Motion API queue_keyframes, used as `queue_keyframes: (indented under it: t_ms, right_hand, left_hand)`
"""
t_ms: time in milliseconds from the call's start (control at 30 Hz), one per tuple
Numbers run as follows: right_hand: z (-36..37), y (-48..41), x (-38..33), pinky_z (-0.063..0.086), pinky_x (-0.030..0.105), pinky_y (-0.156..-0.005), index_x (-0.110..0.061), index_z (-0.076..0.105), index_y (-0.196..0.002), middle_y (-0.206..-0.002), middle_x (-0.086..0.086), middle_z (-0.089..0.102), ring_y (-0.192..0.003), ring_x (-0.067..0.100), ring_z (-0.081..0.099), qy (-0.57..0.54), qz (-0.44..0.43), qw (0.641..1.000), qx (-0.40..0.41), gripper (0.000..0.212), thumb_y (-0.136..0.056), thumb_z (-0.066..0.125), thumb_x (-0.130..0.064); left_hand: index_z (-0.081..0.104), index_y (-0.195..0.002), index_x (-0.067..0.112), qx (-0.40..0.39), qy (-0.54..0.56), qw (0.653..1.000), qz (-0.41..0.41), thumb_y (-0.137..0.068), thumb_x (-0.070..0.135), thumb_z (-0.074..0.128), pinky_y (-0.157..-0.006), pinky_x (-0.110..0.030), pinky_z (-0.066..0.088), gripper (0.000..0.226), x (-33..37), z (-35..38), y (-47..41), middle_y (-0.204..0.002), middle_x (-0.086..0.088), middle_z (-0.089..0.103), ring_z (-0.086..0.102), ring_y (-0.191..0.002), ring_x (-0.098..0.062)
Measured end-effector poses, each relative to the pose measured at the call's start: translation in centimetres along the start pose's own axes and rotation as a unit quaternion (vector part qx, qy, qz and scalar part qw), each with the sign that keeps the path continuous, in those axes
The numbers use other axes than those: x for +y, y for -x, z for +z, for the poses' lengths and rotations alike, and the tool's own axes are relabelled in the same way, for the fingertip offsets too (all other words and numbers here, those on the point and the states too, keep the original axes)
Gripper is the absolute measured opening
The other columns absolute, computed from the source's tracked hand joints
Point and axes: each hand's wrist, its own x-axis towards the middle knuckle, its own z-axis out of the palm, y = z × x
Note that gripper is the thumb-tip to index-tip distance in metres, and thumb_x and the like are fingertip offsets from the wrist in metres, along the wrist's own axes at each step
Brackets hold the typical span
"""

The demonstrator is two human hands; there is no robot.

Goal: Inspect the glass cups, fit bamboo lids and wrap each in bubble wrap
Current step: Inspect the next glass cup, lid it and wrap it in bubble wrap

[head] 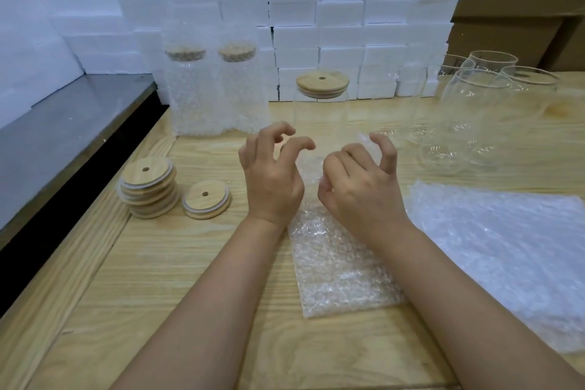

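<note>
A bubble wrap sheet (335, 275) lay on the wooden worktop (190, 279), its far end lifted between the hands. The lidded glass cup (319, 117) stood upright just beyond them. The right hand (361, 190) pinched the wrap's raised edge. The left hand (272, 177) was close beside it, fingers curled, and whether it held the wrap could not be told.

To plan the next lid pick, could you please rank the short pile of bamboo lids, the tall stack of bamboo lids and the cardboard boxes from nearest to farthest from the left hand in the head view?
From the left hand:
1. Short pile of bamboo lids, just to its left.
2. Tall stack of bamboo lids, farther left.
3. Cardboard boxes, back right.
</note>
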Motion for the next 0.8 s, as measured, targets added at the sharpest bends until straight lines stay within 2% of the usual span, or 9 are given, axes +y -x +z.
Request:
queue_keyframes:
  t_ms: [133,233,400,500,533,600,700,733,800]
  right_hand:
    - [0.2,0.2,-0.1,0.025,0.037,-0.085,-0.015,0.057,-0.065,-0.06,-0.005,0.058,-0.067,0.018,0.062,0.006,0.015,1.0,0.025,0.016,-0.08,0.06,-0.015]
    - [0.0,0.1,-0.2,0.024,0.037,-0.082,-0.016,0.059,-0.064,-0.065,-0.006,0.064,-0.068,0.019,0.062,-0.006,0.027,0.999,0.024,0.024,-0.083,0.063,-0.029]
    - [-1.0,-0.3,0.1,0.024,0.039,-0.085,-0.013,0.057,-0.066,-0.088,0.002,0.069,-0.082,0.024,0.062,-0.163,0.081,0.983,0.004,0.018,-0.073,0.055,-0.029]
    - [-1.3,-2.2,0.9,0.033,0.038,-0.088,-0.005,0.062,-0.093,-0.105,0.014,0.056,-0.097,0.02,0.049,-0.279,0.246,0.926,0.067,0.028,-0.073,0.053,-0.022]
    - [-1.2,-3.1,1.3,0.036,0.036,-0.091,-0.007,0.059,-0.109,-0.112,0.014,0.051,-0.103,0.018,0.045,-0.324,0.306,0.893,0.059,0.035,-0.078,0.055,-0.023]
    - [-0.7,-4.5,1.9,0.033,0.031,-0.097,-0.023,0.043,-0.135,-0.131,0.005,0.041,-0.118,0.019,0.039,-0.4,0.372,0.837,-0.022,0.056,-0.084,0.063,-0.033]
    - [0.5,-5.3,2.3,0.028,0.032,-0.102,-0.045,0.02,-0.144,-0.148,-0.008,0.031,-0.133,0.021,0.032,-0.454,0.368,0.799,-0.14,0.082,-0.081,0.071,-0.045]
    - [0.8,-5.4,2.3,0.03,0.032,-0.102,-0.047,0.018,-0.144,-0.148,-0.01,0.032,-0.133,0.02,0.033,-0.467,0.362,0.791,-0.155,0.084,-0.08,0.072,-0.044]
    - [1.3,-5.4,2.2,0.035,0.021,-0.092,-0.047,0.023,-0.142,-0.139,-0.01,0.042,-0.125,0.014,0.041,-0.489,0.359,0.777,-0.167,0.08,-0.081,0.074,-0.04]
  left_hand:
    - [0.075,-0.089,0.016,-0.035,-0.031,0.996,0.08,-0.077,0.003,0.041,-0.086,-0.04,0.021,0.039,0.5,-0.4,0.4,-0.088,0.006,0.069,0.05,-0.098,-0.015]
    - [0.074,-0.093,0.014,-0.083,-0.015,0.993,0.086,-0.078,0.016,0.039,-0.096,-0.042,0.018,0.039,0.6,-0.9,0.4,-0.077,0.009,0.066,0.055,-0.1,-0.016]
    - [0.064,-0.067,0.013,-0.093,-0.025,0.994,0.052,-0.073,0.018,0.04,-0.098,-0.038,0.015,0.026,0.3,-1.3,0.2,-0.063,0.007,0.054,0.061,-0.095,-0.024]
    - [0.06,-0.066,0.012,-0.102,-0.006,0.994,0.03,-0.075,0.017,0.042,-0.1,-0.036,0.012,0.021,0.0,-1.1,0.2,-0.063,0.006,0.057,0.063,-0.094,-0.024]
    - [0.061,-0.068,0.011,-0.107,-0.002,0.994,0.03,-0.076,0.017,0.042,-0.101,-0.036,0.011,0.021,0.0,-1.0,0.1,-0.065,0.007,0.058,0.063,-0.095,-0.023]
    - [0.061,-0.074,0.01,-0.118,0.0,0.992,0.038,-0.079,0.016,0.042,-0.102,-0.038,0.012,0.021,0.0,-0.9,0.1,-0.07,0.007,0.06,0.062,-0.095,-0.02]
    - [0.061,-0.081,0.008,-0.133,0.002,0.99,0.052,-0.084,0.015,0.039,-0.101,-0.038,0.014,0.023,0.0,-0.8,0.2,-0.074,0.007,0.062,0.059,-0.093,-0.016]
    - [0.061,-0.082,0.007,-0.139,0.003,0.989,0.055,-0.085,0.014,0.038,-0.101,-0.039,0.015,0.024,0.0,-0.8,0.2,-0.073,0.007,0.063,0.059,-0.093,-0.016]
    - [0.063,-0.087,0.007,-0.153,0.003,0.986,0.063,-0.088,0.014,0.038,-0.101,-0.04,0.015,0.026,0.0,-0.8,0.2,-0.071,0.008,0.064,0.06,-0.092,-0.016]
